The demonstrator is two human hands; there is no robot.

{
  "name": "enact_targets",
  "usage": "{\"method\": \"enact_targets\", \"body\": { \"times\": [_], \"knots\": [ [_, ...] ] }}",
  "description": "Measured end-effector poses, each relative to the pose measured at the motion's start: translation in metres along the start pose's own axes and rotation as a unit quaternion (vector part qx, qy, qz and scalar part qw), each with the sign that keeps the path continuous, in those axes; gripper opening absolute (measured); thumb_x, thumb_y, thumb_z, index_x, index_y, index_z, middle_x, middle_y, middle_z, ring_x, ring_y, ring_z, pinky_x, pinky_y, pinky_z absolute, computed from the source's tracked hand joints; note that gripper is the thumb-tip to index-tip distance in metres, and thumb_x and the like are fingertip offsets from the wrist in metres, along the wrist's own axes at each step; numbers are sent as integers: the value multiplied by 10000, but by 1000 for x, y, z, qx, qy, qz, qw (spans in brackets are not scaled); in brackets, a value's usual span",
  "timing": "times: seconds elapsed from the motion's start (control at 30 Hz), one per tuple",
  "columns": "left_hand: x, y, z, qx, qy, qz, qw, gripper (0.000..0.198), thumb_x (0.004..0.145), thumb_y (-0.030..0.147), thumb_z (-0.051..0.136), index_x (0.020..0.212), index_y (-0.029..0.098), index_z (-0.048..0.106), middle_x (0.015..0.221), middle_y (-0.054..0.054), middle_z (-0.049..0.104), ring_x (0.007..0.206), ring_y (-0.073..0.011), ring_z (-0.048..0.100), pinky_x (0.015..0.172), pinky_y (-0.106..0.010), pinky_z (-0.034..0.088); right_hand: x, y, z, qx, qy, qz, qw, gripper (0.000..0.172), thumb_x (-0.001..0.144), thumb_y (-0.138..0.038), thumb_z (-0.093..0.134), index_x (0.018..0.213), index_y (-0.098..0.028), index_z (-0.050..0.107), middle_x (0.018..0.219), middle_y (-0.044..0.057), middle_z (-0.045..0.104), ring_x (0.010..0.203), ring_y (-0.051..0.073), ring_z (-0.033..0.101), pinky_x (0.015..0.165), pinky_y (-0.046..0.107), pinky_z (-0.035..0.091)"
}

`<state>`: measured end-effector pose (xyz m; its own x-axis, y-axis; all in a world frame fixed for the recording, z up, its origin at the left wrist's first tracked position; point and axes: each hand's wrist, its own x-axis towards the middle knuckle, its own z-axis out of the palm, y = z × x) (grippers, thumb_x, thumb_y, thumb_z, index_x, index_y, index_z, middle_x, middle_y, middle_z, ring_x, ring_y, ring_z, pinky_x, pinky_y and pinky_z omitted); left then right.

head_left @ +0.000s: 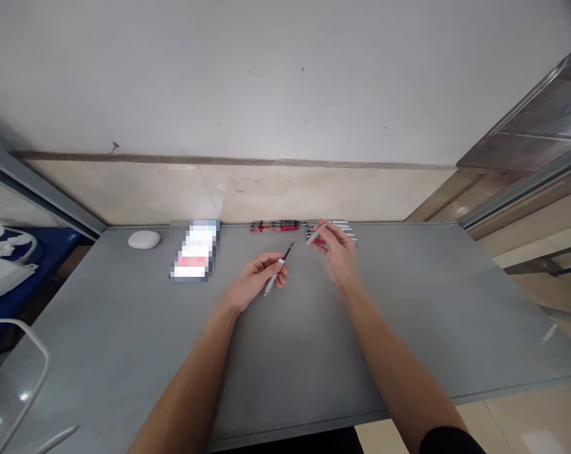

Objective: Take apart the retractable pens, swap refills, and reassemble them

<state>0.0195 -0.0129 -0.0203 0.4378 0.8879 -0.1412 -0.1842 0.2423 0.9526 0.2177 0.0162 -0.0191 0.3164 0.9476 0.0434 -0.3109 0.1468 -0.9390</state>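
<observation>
Between the thumb and fingers of my left hand point(261, 275) is a white pen body point(270, 285), tilted, with a dark refill point(289, 248) sticking out of its upper end. My right hand point(338, 250) pinches a light-coloured pen barrel point(316, 234), held apart from the refill tip. Behind and under the right hand lie several white pens point(342, 226) and some red ones, partly hidden by the fingers. Left of them, several red and black pens point(276, 226) lie in a row along the back edge of the table.
The grey table point(294, 353) backs onto a wall. A phone point(195, 252) with a blurred screen lies at left, beside a white rounded case point(144, 239). A white cable point(41, 353) loops at the near left. A blue surface point(53, 252) holds white items beyond the left edge.
</observation>
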Motion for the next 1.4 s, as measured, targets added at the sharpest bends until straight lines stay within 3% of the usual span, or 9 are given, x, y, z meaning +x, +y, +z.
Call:
{"method": "enact_targets", "body": {
  "times": [0.1,0.27,0.33,0.57,0.63,0.73,0.87,1.07,1.4],
  "knots": [
    [0,1,-4,-38,20,5,999,297,802,360,677,1034,186,614,844,-32,667,702,-126,606,705,-291,477,12,-4,5,-132,-69,-40,988,340,682,-417,734,967,-231,725,920,17,719,845,163,651,785,357,562],
    [0,6,-10,-52,59,4,997,341,793,369,689,1067,179,615,945,-65,690,775,-142,629,739,-295,484,37,-9,15,-310,-151,-131,929,253,744,-413,682,928,-245,724,902,18,737,841,178,670,809,356,530],
    [0,10,-12,-49,72,7,996,348,796,368,688,1075,174,610,966,-77,693,795,-153,637,729,-297,486,44,-10,18,-384,-198,-178,884,210,792,-372,640,953,-265,723,953,14,739,859,178,667,806,340,517],
    [2,15,-18,-56,99,8,994,352,778,359,707,1063,175,613,960,-79,702,806,-173,653,742,-331,503,54,-8,31,-631,-293,-280,662,261,902,-318,488,1055,-325,699,1070,-12,716,943,192,642,664,289,445],
    [2,15,-20,-50,94,4,994,354,776,358,709,1061,172,616,962,-80,700,800,-171,653,762,-342,507,56,-5,33,-666,-314,-287,613,291,914,-308,460,1096,-324,687,1090,-3,710,964,199,635,633,287,429],
    [1,15,-21,-37,91,-1,995,362,776,366,708,1066,169,618,963,-74,694,787,-162,648,790,-347,506,59,1,34,-696,-332,-294,565,322,925,-277,427,1114,-304,686,1083,18,710,964,205,632,613,291,410],
    [0,13,-23,-34,88,-5,996,372,788,370,697,1089,169,606,956,-65,682,793,-156,640,790,-336,502,63,6,34,-696,-346,-313,545,331,933,-257,410,1114,-299,684,1077,16,711,970,206,626,597,297,390],
    [0,9,-27,-32,89,-1,996,371,804,371,680,1105,171,596,957,-66,679,787,-157,638,783,-337,500,68,8,32,-686,-341,-324,555,312,935,-293,429,1119,-305,681,1112,15,697,1071,212,579,612,296,387],
    [1,10,-27,-36,97,-5,995,390,772,374,707,1090,172,605,931,-58,683,769,-156,641,759,-329,505,72,6,24,-679,-333,-313,574,290,923,-295,448,1057,-287,705,1090,22,702,1057,214,577,625,297,386]
  ]
}}
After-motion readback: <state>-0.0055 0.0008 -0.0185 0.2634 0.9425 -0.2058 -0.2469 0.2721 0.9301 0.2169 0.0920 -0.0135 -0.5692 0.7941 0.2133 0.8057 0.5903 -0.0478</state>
